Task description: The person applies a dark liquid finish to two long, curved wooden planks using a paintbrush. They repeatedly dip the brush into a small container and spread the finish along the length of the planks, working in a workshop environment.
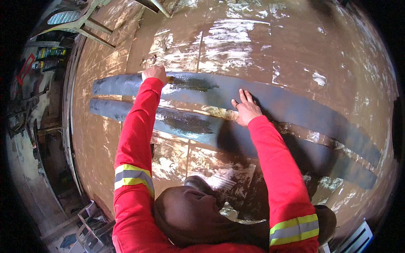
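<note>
Two long dark strips laid side by side on a wet brown floor, both hands on them.

The far strip [270, 99] and the near strip [185, 124] run left to right with a slim gap between, ends pointing to either side. Left hand [155, 74] is curled shut around something small, can't tell what, pressed on the far strip near its left end by a darker wet patch. Right hand [245, 109] lies flat, fingers apart, across the gap. Lots of bare floor [261, 38] beyond; chair legs [90, 29] top left, shelves [48, 57] along the left wall.
</note>
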The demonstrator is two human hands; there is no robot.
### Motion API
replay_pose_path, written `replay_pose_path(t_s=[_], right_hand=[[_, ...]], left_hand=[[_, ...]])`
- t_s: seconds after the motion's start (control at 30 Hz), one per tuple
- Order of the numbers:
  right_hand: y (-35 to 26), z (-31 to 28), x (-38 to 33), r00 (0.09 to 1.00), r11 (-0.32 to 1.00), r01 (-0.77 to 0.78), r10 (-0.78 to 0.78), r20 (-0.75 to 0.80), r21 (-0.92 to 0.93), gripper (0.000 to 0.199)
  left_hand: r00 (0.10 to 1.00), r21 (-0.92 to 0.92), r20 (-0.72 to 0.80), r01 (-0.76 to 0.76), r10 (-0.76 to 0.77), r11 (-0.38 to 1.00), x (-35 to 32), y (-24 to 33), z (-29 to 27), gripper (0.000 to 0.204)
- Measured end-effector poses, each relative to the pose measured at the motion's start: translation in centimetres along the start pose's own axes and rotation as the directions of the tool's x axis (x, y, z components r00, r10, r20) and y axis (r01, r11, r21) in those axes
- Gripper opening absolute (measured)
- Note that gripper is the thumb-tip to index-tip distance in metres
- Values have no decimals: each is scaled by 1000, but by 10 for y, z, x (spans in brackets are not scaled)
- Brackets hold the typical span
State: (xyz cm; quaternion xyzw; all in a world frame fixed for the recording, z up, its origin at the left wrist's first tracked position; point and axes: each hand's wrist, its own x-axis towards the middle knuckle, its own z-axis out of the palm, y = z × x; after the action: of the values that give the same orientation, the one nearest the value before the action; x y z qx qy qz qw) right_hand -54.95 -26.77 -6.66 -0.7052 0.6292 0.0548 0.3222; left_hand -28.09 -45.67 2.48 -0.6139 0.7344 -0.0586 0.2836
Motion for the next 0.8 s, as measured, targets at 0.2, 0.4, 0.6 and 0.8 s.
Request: replay_pose_path(t_s=[0.2,0.4,0.6,0.8], right_hand=[[1,-4,0,1000,1000,6,-6,27,-20,58],[-4,-7,1,997,998,-3,8,78,-71,62],[0,1,4,1000,1000,12,-11,26,-10,65],[-12,-10,-1,997,1000,-13,14,80,-9,66]], left_hand=[[973,-169,-6,-230,232,958,-24,59,7,21],[889,-615,-55,-388,454,686,-20,59,4,27],[997,-203,40,-63,72,977,-18,-3,37,47],[992,-55,102,76,-70,996,-29,-52,50,60]])
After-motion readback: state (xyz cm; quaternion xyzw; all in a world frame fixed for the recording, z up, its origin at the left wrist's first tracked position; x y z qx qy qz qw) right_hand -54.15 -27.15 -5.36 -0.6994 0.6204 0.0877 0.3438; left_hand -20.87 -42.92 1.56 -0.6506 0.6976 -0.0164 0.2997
